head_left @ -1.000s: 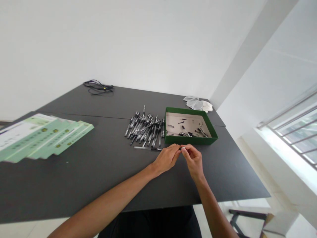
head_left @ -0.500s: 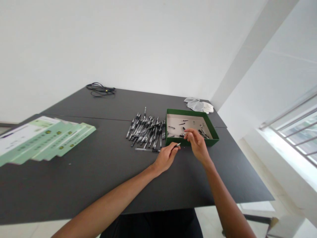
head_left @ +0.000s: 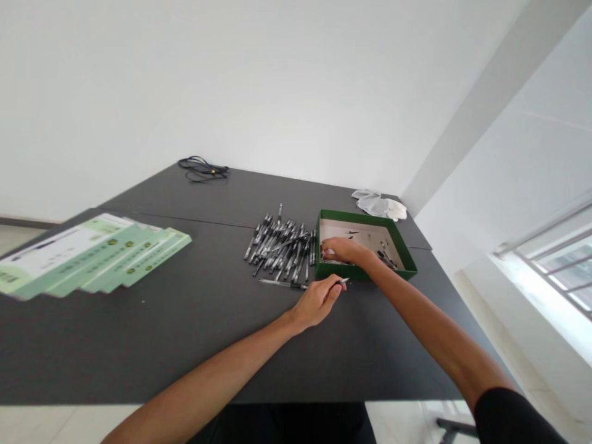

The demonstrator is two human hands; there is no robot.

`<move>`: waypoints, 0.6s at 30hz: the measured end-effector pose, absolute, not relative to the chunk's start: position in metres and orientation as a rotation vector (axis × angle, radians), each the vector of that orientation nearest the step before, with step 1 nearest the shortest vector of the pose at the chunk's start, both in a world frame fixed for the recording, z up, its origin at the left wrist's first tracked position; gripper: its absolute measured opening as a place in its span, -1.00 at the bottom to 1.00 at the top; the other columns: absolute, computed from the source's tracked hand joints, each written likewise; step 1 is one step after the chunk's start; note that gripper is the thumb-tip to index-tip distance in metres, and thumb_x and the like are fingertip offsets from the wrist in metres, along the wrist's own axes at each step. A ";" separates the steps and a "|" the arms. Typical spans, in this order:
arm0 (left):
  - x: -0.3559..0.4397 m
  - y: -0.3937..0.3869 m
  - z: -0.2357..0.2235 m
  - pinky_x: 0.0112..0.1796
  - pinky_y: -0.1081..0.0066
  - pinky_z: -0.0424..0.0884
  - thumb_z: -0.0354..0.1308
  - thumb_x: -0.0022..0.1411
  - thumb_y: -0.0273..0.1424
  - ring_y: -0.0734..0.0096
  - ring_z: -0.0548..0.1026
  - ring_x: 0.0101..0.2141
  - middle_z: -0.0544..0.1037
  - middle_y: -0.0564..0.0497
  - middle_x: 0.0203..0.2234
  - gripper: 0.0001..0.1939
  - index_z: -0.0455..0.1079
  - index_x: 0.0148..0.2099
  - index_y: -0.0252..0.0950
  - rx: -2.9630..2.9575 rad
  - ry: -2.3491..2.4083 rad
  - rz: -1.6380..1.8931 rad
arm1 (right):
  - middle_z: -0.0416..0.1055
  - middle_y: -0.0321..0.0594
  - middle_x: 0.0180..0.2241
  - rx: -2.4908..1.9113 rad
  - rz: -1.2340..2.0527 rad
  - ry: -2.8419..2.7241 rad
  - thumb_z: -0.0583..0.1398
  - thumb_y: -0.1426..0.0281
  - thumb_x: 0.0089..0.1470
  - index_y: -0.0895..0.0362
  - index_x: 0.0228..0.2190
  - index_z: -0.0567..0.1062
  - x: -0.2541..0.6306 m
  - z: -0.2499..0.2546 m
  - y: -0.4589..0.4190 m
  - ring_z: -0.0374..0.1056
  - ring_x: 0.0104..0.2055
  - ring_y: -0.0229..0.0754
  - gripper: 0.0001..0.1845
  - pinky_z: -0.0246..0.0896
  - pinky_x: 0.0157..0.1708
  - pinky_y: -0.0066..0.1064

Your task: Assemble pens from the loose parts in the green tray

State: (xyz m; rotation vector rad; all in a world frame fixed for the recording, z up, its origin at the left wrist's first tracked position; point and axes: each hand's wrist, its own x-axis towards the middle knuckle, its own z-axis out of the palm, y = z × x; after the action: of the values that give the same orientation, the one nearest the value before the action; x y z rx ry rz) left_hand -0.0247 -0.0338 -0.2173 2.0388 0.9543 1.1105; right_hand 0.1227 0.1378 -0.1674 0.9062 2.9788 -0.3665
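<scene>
My left hand (head_left: 319,300) rests low over the table before the box, closed on a pen whose pale tip (head_left: 343,281) sticks out to the right. On its other side a clear pen barrel with a black grip (head_left: 283,283) reaches up to the hand; whether it is the same pen I cannot tell. My right hand (head_left: 345,250) is inside the green box (head_left: 367,217), at its left end, fingers curled down among small parts. Whatever it pinches is hidden. Several small dark pen parts (head_left: 386,259) lie in the box. Left of it is a pile of clear pens with black ends (head_left: 282,243).
Overlapping green and white booklets (head_left: 106,253) lie on the dark table (head_left: 185,351) at left. A coiled black cable (head_left: 203,169) is at the back left. White crumpled bags (head_left: 377,203) lie behind the box, near the wall.
My right hand has moved left and down, from above the box's front edge to inside its left end. My left hand keeps its hold on the pen. The view has shifted slightly.
</scene>
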 end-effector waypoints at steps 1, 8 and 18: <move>-0.025 -0.034 -0.217 -0.20 0.42 0.32 -0.23 0.57 -0.14 0.40 0.43 -0.36 0.45 0.06 -0.36 -0.57 0.39 -0.06 -0.26 2.044 0.952 1.110 | 0.61 -0.09 -0.20 0.889 -0.354 2.964 0.27 0.45 0.17 0.11 -0.21 0.67 0.120 -0.168 0.140 0.50 -0.15 -0.09 -0.84 0.24 -0.16 -0.41; -0.024 -0.031 -0.218 -0.22 0.42 0.33 -0.23 0.57 -0.12 0.40 0.43 -0.38 0.46 0.06 -0.38 -0.56 0.38 -0.08 -0.26 2.013 1.007 1.118 | 0.62 -0.11 -0.21 0.842 -0.344 2.964 0.32 0.46 0.09 0.07 -0.29 0.67 0.129 -0.166 0.141 0.50 -0.15 -0.08 -0.87 0.21 -0.19 -0.42; -0.021 -0.024 -0.221 -0.08 0.34 0.46 -0.13 0.55 -0.14 0.27 0.59 -0.16 0.64 -0.06 -0.06 -0.55 0.44 0.18 -0.25 1.959 1.127 1.222 | 0.50 -0.31 -0.44 1.266 -0.573 3.273 0.21 0.31 0.20 0.15 -0.16 0.63 0.192 -0.111 0.090 0.12 -0.54 -0.33 -0.74 0.00 -0.51 -0.47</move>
State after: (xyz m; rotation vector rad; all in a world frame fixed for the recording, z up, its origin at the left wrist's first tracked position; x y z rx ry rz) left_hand -0.0207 -0.0242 -0.2210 1.9593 1.1272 1.2220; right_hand 0.1916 0.0896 -0.1111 1.2656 3.2728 -0.5732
